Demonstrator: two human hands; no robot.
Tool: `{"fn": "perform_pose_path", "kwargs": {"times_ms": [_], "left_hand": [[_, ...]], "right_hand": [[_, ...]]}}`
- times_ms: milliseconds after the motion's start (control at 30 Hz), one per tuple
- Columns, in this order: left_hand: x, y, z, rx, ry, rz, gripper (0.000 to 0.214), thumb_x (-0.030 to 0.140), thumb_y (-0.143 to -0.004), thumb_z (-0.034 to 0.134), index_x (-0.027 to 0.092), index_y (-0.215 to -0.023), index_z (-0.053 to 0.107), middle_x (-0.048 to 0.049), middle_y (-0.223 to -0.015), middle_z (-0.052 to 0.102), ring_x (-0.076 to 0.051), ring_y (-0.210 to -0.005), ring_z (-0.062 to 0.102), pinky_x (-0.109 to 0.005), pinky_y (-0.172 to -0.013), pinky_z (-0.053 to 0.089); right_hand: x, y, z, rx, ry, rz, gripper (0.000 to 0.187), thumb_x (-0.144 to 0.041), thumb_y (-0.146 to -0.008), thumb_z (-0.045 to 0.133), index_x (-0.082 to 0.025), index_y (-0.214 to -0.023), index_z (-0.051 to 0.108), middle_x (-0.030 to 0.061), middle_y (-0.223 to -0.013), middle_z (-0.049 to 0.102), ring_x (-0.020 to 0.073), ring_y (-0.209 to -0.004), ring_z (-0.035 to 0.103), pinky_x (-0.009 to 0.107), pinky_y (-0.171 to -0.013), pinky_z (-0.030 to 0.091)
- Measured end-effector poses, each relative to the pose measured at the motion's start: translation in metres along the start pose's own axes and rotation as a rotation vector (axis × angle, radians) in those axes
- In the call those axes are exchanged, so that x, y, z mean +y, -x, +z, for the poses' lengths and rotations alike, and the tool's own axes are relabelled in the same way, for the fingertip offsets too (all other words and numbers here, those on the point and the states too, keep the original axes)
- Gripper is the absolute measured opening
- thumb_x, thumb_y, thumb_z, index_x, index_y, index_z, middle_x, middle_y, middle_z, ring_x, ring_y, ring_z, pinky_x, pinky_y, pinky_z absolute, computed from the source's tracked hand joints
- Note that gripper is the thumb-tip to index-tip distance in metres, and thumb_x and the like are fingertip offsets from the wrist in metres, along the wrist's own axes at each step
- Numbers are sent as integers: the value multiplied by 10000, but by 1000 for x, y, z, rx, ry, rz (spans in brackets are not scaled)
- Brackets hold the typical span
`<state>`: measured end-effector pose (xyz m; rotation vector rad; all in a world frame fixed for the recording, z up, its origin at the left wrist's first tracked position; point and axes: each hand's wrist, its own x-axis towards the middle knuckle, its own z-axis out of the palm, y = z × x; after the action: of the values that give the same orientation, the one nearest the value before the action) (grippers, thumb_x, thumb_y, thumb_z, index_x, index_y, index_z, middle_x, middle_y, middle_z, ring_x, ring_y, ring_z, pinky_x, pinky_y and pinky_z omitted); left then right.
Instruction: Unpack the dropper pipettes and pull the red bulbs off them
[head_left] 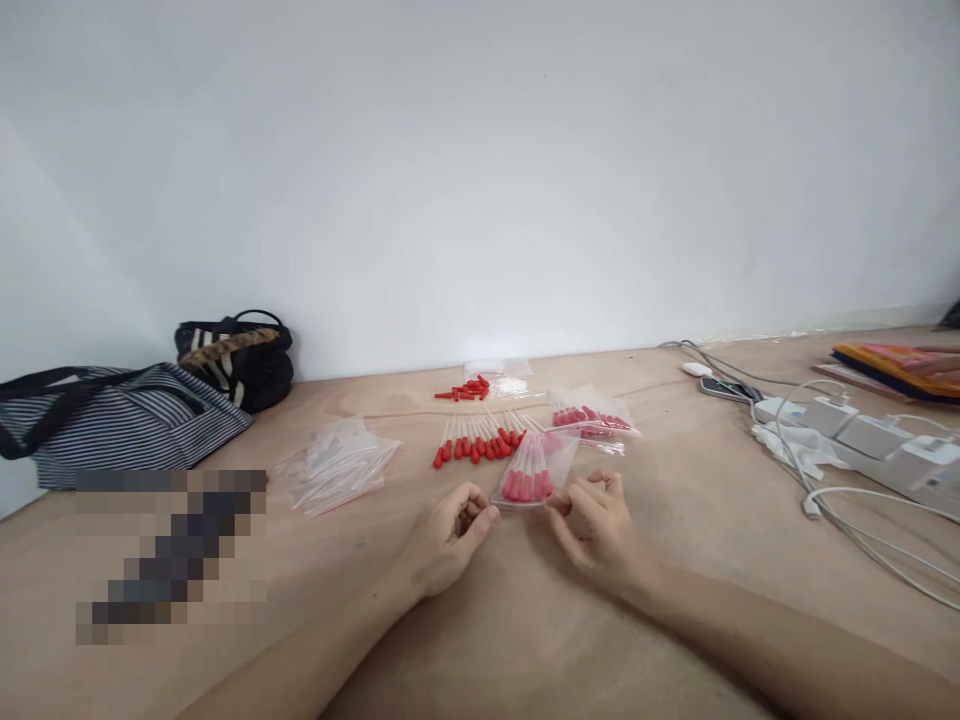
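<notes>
Behind everything stands a plain white wall (480,200), with a broad tan surface (465,650) before it. Between the hands, just beyond the fingertips, lies a clear bag (534,465) holding several pale sticks with red ends. The left hand (454,535) is loosely curled near the bag's left corner, thumb apart from the fingers, nothing visible in it. The right hand (592,520) has its fingertips at the bag's right corner; whether they pinch it, I cannot tell.

Bagging looks partly done: beyond the right hand lie other filled bags (589,415). Seemingly left to do, a fanned row of loose red-ended sticks (475,453) lies ahead of the left hand, with small red pieces (474,387) farther off. Left of the left hand is a pile of flat clear bags (345,468), apparently unused.

Farther left sits a striped bag (135,415); well right of the right hand, a power strip (862,435).
</notes>
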<state>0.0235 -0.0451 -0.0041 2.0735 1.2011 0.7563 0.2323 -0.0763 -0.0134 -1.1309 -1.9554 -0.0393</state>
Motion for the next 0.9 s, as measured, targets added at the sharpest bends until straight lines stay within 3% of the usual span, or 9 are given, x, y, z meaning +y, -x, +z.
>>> {"fn": "perform_pose_path", "kwargs": {"times_ms": [100, 267, 400, 500, 600, 700, 900], "left_hand": [[1, 1, 7, 57, 38, 13, 197, 388, -789, 495, 197, -834, 476, 2, -736, 576, -125, -627, 529, -231, -551, 406], [-4, 1, 8, 87, -99, 122, 229, 347, -741, 571, 211, -914, 506, -31, -892, 593, -182, -833, 542, -320, -756, 428], [-9, -2, 6, 125, -242, 120, 338, 394, -740, 571, 206, -1016, 519, -70, -1001, 564, -237, -955, 504, -396, -839, 399], [-16, -11, 8, 180, -304, 42, 458, 472, -719, 571, 189, -1075, 515, -89, -1030, 542, -266, -1002, 479, -428, -862, 382], [-21, -21, 9, 180, -314, -13, 393, 505, -692, 583, 190, -929, 580, -67, -946, 552, -257, -960, 496, -417, -848, 386], [-20, -26, 9, 128, -269, -12, 315, 484, -672, 610, 195, -791, 571, -34, -855, 556, -223, -862, 515, -374, -781, 407], [-17, -23, 9, 26, 31, 19, 135, 322, -778, 507, 196, -773, 459, 26, -695, 523, -122, -610, 490, -243, -572, 400]], "right_hand": [[-9, 4, 6, -93, -18, -16, 103, -135, -772, 442, -188, -702, 496, -29, -609, 566, 98, -569, 483, 346, -776, 256], [-23, 3, 10, -298, -100, -52, 108, -156, -757, 470, -198, -687, 541, -23, -624, 588, 109, -606, 503, 310, -699, 252], [-10, -14, 8, -293, -46, -74, 109, -243, -783, 497, -212, -758, 598, 19, -766, 609, 152, -754, 512, 312, -701, 253], [17, -34, 10, -223, 85, 65, 148, -298, -787, 511, -217, -860, 611, 55, -905, 603, 197, -870, 499, 340, -749, 261], [42, -46, 17, -185, 198, 303, 276, -381, -773, 520, -187, -961, 577, 95, -987, 600, 252, -942, 494, 383, -775, 268], [55, -49, 23, -179, 110, 507, 372, -442, -766, 505, -171, -1018, 532, 81, -907, 631, 232, -858, 545, 396, -778, 288], [50, -43, 18, -230, -85, 586, 287, -251, -748, 478, -166, -1021, 493, -3, -712, 634, 179, -741, 574, 345, -749, 314]]}}
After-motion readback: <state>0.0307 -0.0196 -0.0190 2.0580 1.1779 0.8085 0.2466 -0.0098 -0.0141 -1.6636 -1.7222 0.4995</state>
